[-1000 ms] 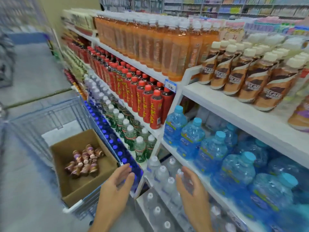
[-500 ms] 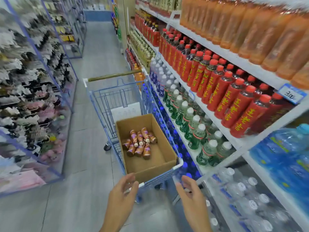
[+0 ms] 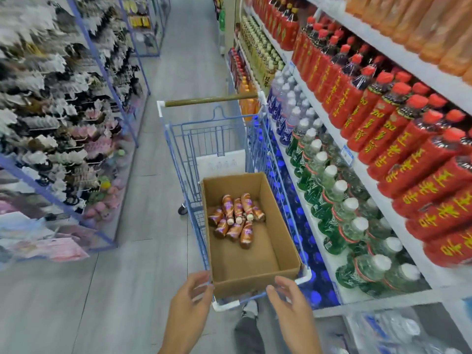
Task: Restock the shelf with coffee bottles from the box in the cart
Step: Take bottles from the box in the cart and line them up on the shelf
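Head view: the left hand [image 3: 190, 300] and the right hand [image 3: 288, 302] are both empty, fingers loosely spread, set apart on either side of the near end of the box [image 3: 245, 283]. The left fingertips reach the box's near corner at the rim of the cart [image 3: 224, 306]; whether they touch it I cannot tell.

The coffee bottles [image 3: 236, 221] lie on their sides in a small heap, perhaps 9 or 10, straight ahead of the hands and past the box's middle. The cardboard floor just beyond the fingers is bare. As I judge it, most of the box has been cleared and this heap is what is left; no bottle is in hand yet, and the coffee's own spot on the shelf [image 3: 370, 180] is not in this view.

Room to move: the box is open-topped with walls up to about the cart rim, so a reach must go over the near wall and forward. Right of the right hand the cart stands close beside the shelf front, leaving a narrow gap. Left of the left hand the aisle floor [image 3: 132, 290] lies open.
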Demonstrator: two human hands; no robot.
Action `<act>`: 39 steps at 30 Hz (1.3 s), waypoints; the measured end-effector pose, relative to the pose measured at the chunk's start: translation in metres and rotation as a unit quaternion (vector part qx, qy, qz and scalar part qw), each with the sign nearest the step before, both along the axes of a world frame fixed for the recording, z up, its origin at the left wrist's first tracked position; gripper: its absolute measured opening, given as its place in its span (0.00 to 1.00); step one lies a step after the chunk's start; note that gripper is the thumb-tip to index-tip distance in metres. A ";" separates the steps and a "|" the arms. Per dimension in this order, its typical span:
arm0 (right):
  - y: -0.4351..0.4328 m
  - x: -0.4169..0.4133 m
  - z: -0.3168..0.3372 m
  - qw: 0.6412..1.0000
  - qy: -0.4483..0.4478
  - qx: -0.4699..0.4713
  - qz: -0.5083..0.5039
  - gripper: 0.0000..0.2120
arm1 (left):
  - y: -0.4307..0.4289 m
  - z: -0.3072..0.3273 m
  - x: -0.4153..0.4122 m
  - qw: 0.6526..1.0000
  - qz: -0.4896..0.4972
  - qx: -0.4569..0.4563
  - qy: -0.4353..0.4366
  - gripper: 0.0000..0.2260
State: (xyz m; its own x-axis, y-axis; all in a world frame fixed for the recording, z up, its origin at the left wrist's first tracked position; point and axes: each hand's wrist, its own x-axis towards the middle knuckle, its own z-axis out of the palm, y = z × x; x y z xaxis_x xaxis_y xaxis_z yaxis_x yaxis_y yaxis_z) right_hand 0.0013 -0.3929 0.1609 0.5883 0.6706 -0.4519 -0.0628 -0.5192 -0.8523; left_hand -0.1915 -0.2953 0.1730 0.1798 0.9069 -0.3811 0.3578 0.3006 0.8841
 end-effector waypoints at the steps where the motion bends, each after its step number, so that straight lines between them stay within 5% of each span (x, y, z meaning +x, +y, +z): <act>1: 0.011 0.008 -0.004 1.000 0.000 -0.006 0.007 0.12 | 0.008 -0.005 0.009 1.000 0.001 -0.003 0.003 0.10; 12: 0.123 0.092 -0.031 0.994 0.005 -0.064 0.091 0.13 | 0.112 -0.052 0.116 0.996 -0.038 -0.046 0.068 0.13; 20: 0.153 0.108 -0.064 0.985 0.021 -0.155 0.072 0.21 | 0.205 -0.165 0.163 0.961 -0.175 -0.124 0.174 0.19; 31: 0.168 0.100 -0.134 0.974 0.085 -0.209 -0.025 0.12 | 0.274 -0.356 0.218 0.912 -0.240 -0.183 0.278 0.23; 34: 0.167 0.094 -0.149 0.969 0.089 -0.230 -0.012 0.12 | 0.272 -0.373 0.227 0.879 -0.285 -0.106 0.367 0.25; 39: 0.169 0.092 -0.156 0.961 0.111 -0.253 0.007 0.13 | 0.269 -0.384 0.247 0.878 -0.240 -0.160 0.382 0.30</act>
